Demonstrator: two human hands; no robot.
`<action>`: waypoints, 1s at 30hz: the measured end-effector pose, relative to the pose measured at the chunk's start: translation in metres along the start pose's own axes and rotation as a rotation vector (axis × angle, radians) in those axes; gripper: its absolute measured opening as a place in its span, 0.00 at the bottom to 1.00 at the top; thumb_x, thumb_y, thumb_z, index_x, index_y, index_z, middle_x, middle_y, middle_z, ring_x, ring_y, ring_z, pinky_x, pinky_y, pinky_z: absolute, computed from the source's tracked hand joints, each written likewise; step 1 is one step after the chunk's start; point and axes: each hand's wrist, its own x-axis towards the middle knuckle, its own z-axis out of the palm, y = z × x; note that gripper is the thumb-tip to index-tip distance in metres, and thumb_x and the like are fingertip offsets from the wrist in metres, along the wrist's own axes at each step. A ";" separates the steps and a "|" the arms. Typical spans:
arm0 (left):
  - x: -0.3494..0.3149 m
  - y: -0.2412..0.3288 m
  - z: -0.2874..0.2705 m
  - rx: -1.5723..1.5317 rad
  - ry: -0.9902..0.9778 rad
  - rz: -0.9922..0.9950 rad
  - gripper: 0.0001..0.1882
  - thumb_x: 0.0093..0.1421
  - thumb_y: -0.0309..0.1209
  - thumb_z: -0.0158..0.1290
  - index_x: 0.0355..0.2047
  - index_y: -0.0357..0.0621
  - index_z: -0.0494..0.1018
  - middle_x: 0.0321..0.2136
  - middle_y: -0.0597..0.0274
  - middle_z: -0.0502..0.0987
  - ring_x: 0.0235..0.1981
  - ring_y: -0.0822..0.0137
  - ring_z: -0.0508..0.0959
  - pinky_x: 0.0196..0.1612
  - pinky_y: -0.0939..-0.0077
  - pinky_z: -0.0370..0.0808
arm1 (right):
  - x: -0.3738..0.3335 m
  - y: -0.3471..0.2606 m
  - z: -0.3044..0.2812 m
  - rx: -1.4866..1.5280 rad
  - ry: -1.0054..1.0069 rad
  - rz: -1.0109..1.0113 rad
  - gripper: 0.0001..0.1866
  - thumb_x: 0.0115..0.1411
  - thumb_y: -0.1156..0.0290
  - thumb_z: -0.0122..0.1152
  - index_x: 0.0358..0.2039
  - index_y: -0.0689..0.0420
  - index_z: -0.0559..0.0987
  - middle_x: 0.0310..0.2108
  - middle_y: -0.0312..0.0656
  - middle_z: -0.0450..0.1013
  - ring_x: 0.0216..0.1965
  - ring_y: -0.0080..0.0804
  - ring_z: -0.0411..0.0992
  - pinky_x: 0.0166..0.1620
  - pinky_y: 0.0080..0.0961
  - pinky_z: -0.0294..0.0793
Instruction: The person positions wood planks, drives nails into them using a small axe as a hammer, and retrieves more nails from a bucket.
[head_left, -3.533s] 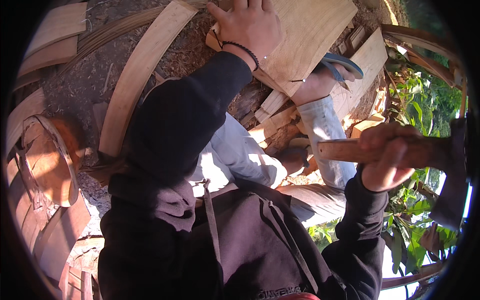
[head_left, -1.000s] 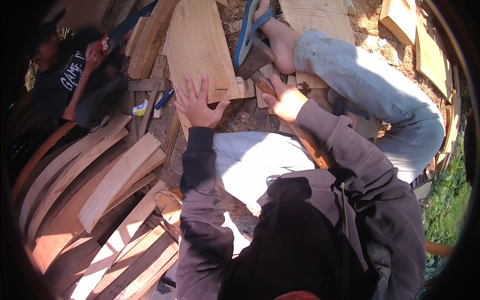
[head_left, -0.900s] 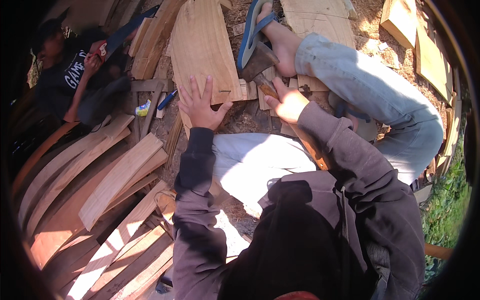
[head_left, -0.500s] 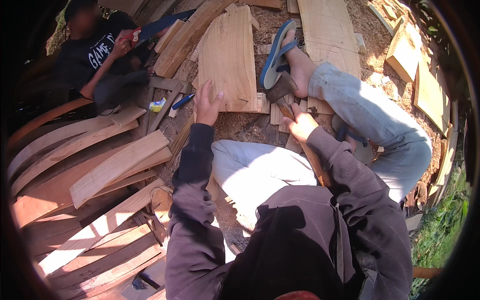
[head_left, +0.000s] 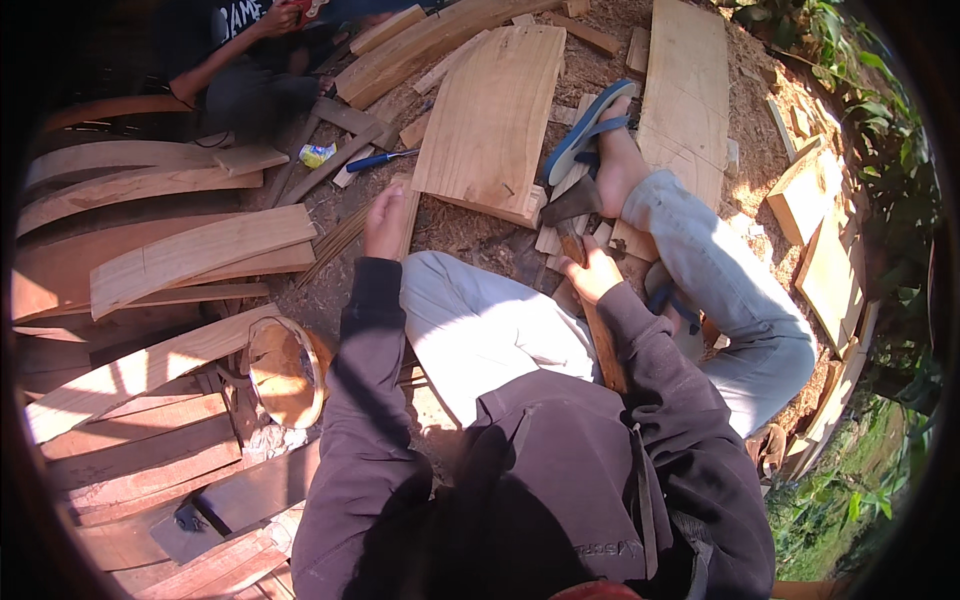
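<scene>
My right hand (head_left: 594, 270) is wrapped round the wooden handle of an axe (head_left: 605, 350). The axe's dark metal head points away from me, beside my sandalled foot (head_left: 590, 130). My left hand (head_left: 382, 222) is closed on a narrow wooden strip (head_left: 408, 205), which stands along its right side above my knee. Just beyond, a wide pale board (head_left: 490, 110) lies with a small dark mark near its close edge. A blue-handled tool (head_left: 375, 160) with a thin shaft rests left of that board.
Curved planks (head_left: 130, 205) are stacked at the left, above a round container (head_left: 285, 372). Another long board (head_left: 685, 90) lies beyond my foot, and thick offcuts (head_left: 808, 190) lie right. A co-worker (head_left: 260, 60) sits at the far left holding a red-handled tool. Sawdust covers the ground.
My left hand, spread at the wide board's corner before, has drawn back to the left and closed on the narrow strip. The axe stays in my right hand. The view has shifted.
</scene>
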 end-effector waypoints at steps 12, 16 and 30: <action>-0.414 -0.118 -0.041 1.298 0.124 -0.282 0.34 0.53 0.48 0.52 0.58 0.45 0.61 0.63 0.41 0.50 0.62 0.35 0.50 0.58 0.37 0.52 | -0.011 -0.019 0.001 0.028 -0.034 0.070 0.28 0.54 0.58 0.54 0.50 0.63 0.65 0.31 0.54 0.75 0.35 0.45 0.76 0.39 0.35 0.73; -0.443 -0.116 -0.017 1.293 0.403 -0.842 0.41 0.55 0.56 0.48 0.65 0.58 0.48 0.67 0.49 0.35 0.63 0.28 0.44 0.55 0.26 0.50 | -0.017 0.012 -0.006 0.072 0.150 -0.275 0.17 0.59 0.67 0.56 0.46 0.61 0.66 0.26 0.41 0.70 0.26 0.24 0.71 0.31 0.23 0.71; -0.494 -0.180 -0.047 0.759 0.258 -1.305 0.59 0.43 0.67 0.52 0.67 0.56 0.37 0.66 0.46 0.25 0.64 0.29 0.36 0.59 0.28 0.45 | -0.250 -0.188 -0.151 -0.031 0.442 -0.547 0.28 0.60 0.80 0.47 0.61 0.60 0.55 0.34 0.37 0.64 0.21 0.17 0.60 0.22 0.15 0.61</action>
